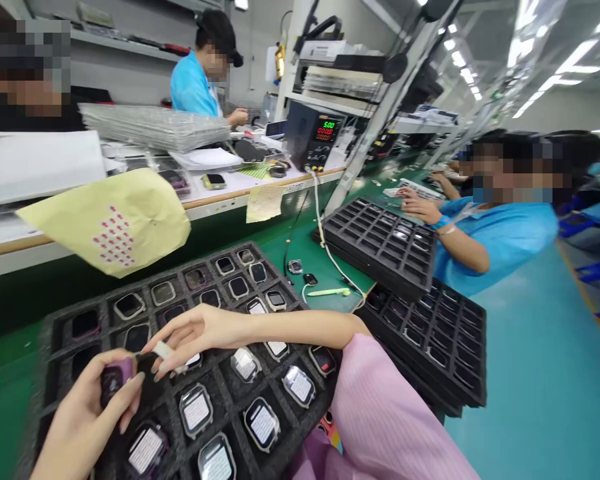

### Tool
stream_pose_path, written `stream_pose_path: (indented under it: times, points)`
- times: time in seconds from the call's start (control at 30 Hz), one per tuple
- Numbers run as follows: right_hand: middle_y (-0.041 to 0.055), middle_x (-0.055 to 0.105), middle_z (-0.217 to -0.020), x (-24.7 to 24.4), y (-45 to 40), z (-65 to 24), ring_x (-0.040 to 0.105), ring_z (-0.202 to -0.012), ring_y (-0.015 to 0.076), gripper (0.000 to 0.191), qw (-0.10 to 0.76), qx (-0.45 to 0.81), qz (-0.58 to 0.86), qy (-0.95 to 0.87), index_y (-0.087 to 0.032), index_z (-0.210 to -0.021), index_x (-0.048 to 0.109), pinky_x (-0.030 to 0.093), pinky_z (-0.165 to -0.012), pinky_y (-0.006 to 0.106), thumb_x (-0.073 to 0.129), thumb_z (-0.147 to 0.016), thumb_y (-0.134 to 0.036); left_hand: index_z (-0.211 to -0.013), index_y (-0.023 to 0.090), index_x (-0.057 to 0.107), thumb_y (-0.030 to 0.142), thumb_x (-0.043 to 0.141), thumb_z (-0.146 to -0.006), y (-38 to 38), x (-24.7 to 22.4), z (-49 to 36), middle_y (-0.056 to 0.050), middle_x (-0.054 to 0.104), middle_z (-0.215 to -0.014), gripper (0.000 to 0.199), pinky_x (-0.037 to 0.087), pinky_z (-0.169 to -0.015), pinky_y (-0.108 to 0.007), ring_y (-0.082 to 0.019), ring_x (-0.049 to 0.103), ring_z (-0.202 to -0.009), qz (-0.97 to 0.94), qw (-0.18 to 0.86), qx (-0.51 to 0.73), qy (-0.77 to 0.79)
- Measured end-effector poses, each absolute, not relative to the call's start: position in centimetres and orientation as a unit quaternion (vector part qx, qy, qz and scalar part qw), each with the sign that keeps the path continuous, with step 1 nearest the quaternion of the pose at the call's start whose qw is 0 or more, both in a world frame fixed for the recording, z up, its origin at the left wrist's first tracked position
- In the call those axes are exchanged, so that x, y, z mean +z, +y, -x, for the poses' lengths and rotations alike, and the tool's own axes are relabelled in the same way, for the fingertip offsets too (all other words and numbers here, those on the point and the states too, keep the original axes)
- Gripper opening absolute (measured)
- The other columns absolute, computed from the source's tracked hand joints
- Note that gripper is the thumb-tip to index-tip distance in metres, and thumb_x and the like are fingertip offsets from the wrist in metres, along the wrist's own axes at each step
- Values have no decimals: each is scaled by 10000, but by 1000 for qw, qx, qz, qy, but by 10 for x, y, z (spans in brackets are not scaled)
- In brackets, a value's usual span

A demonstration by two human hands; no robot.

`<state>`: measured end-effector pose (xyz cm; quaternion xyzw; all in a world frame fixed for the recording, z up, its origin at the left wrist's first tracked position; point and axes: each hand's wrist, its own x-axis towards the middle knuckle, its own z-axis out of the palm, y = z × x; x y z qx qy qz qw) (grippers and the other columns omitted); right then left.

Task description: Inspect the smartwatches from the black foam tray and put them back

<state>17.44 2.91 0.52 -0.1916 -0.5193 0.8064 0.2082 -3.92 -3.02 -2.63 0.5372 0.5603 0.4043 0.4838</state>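
Note:
My left hand is closed round a purple watch case above the lower left of a black foam tray. Just right of it, my right hand pinches a small white piece between thumb and fingers, close to the watch case. The tray's compartments hold watch cases; those in the nearer rows, such as one watch with a white label, show printed labels, while several farther ones, such as a dark-faced watch, have dark screens.
Stacked black trays stand to the right, beside a person in a blue shirt. A white cable and green pen lie behind my tray. Yellow paper overhangs the shelf edge, near a power supply.

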Motion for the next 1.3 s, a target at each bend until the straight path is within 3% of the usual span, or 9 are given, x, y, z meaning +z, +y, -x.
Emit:
stream_pose_path:
  times: [0.23, 0.43, 0.7, 1.0, 1.13, 1.2, 1.3]
  points:
    - [51, 710, -856, 9, 32, -172, 683, -815, 171, 489, 241, 791, 274, -492, -140, -1002, 694, 509, -786, 282, 874, -570, -281, -898, 210, 459, 266, 591, -748, -28, -8, 31, 99, 430, -493, 208, 298, -380, -157, -73, 379, -391, -539, 531, 379, 534]
    - [91, 715, -948, 17, 35, -171, 687, -911, 233, 477, 228, 773, 288, -517, -143, -1062, 673, 501, -853, 356, 836, -639, -291, -886, 205, 409, 200, 513, -762, -22, -4, 32, 107, 429, -543, 162, 309, -363, -152, -56, 392, -367, -548, 534, 380, 520]
    - [99, 713, -963, 27, 34, -169, 678, -930, 225, 411, 240, 775, 286, -511, -150, -1064, 666, 494, -876, 360, 807, -689, -242, -849, 190, 445, 100, 518, -727, -23, 1, 36, 78, 444, -660, 169, 342, -384, -152, -33, 420, -407, -558, 526, 424, 482]
    - [111, 706, -995, 16, 35, -168, 664, -986, 246, 401, 214, 798, 285, -486, -143, -1108, 627, 484, -924, 412, 768, -748, -250, -924, 202, 418, 198, 580, -793, -23, 4, 35, 98, 481, -574, 208, 359, -349, -143, -49, 439, -359, -515, 584, 408, 476]
    - [139, 672, -1111, 20, 38, -171, 623, -1082, 253, 365, 199, 840, 271, -425, -137, -1189, 572, 427, -1004, 457, 661, -844, -218, -1031, 167, 461, 258, 600, -793, -18, 2, 37, -24, 626, -782, 290, 544, -574, -284, -159, 638, -661, -442, 660, 435, 423]
    - [158, 661, -1137, 22, 38, -173, 615, -1097, 264, 379, 204, 849, 282, -398, -124, -1215, 549, 412, -1017, 470, 631, -853, -194, -1057, 146, 490, 266, 556, -799, -16, 1, 39, -90, 639, -918, 292, 565, -658, -363, -220, 652, -814, -384, 698, 453, 398]
    - [175, 655, -1153, 21, 36, -173, 630, -1074, 276, 417, 221, 839, 309, -389, -125, -1258, 510, 435, -987, 479, 600, -853, -176, -1097, 135, 500, 215, 511, -788, -15, -1, 40, -122, 637, -983, 319, 565, -714, -418, -244, 643, -871, -342, 728, 460, 376]
